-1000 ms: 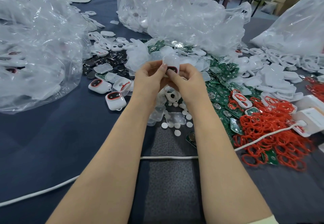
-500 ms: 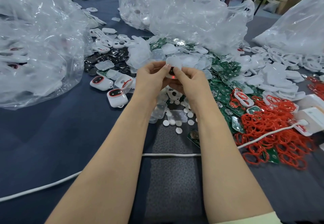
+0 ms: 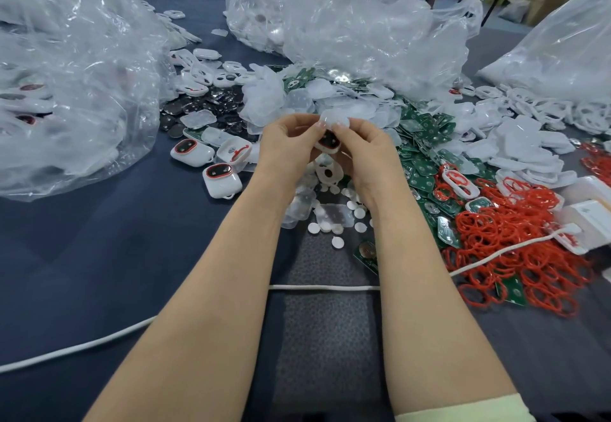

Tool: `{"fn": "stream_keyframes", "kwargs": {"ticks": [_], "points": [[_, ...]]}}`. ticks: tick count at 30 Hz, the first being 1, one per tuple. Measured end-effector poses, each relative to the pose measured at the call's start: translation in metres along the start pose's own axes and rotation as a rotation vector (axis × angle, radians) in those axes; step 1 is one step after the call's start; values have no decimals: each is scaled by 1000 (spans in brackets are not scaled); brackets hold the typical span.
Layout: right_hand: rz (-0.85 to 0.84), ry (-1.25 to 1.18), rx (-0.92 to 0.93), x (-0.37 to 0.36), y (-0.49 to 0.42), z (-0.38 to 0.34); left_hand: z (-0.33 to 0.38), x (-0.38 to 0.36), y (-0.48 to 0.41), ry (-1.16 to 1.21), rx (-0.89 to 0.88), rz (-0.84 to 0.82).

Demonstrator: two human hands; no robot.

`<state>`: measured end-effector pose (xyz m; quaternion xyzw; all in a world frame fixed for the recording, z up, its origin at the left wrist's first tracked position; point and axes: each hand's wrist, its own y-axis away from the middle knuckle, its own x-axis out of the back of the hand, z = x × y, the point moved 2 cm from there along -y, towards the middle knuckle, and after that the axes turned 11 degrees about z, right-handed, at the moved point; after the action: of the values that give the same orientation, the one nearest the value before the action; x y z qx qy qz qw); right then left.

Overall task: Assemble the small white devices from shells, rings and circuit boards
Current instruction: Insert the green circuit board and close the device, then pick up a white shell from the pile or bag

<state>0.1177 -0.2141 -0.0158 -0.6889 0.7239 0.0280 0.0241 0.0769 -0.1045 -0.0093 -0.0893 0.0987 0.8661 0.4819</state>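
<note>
Both hands meet above the surface (image 3: 99, 256). The left hand (image 3: 287, 145) and right hand (image 3: 365, 154) pinch one device (image 3: 328, 142) between them, each equally near it. Its red-rimmed dark face looks up, with the long axis running away from the person. A clear cap (image 3: 334, 121) sits at the fingertips (image 3: 340, 127), just over its far end, probably to be pressed down next. The left bag (image 3: 76, 91) holds what look like finished units, and the middle bag (image 3: 347, 31) holds white parts.

Dark blue table (image 3: 82, 256) under red rings (image 3: 515, 256), circuit boards (image 3: 423, 164), white cord (image 3: 324, 287).
</note>
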Motion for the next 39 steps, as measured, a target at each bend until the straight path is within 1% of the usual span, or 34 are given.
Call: {"fn": "stream_keyframes", "kwargs": {"ticks": [3,10,15,16,18,20,22,23,25,27,28,29,31,33,35,37,39], "points": [[20,15,6,0,-1,-1,0,-1,0,-46,-18,-11],[-16,-46,-35,0,2,-2,1,-1,-1,-26,-19,-4],[-33,99,115,-7,10,-16,13,5,0,7,-97,23],[-50,97,123,-13,14,-20,18,10,-1,8,-113,63],[-94,37,82,-27,20,-29,32,23,-5,44,-125,160],[-154,-77,25,-54,26,-40,52,43,-10,137,-142,235],[-224,-201,0,-92,34,-51,77,68,-14,219,-206,310],[-263,-233,0,-115,41,-56,89,84,-16,238,-257,370],[-325,-227,13,-166,54,-62,109,118,-18,284,-337,549],[-385,-203,4,-217,70,-64,122,157,-22,351,-366,722],[-407,-172,4,-242,78,-62,125,176,-23,370,-339,786],[-407,-92,40,-263,84,-58,125,194,-26,381,-283,836],[-395,211,198,-299,91,-47,122,221,-29,385,-148,890],[-435,482,297,-318,92,-36,118,237,-31,422,-85,905],[-488,654,308,-323,84,-26,117,245,-36,431,-81,917],[-478,819,337,-316,73,-21,117,246,-37,421,-87,951],[-449,893,367,-303,62,-20,119,237,-40,397,-112,950]]}}
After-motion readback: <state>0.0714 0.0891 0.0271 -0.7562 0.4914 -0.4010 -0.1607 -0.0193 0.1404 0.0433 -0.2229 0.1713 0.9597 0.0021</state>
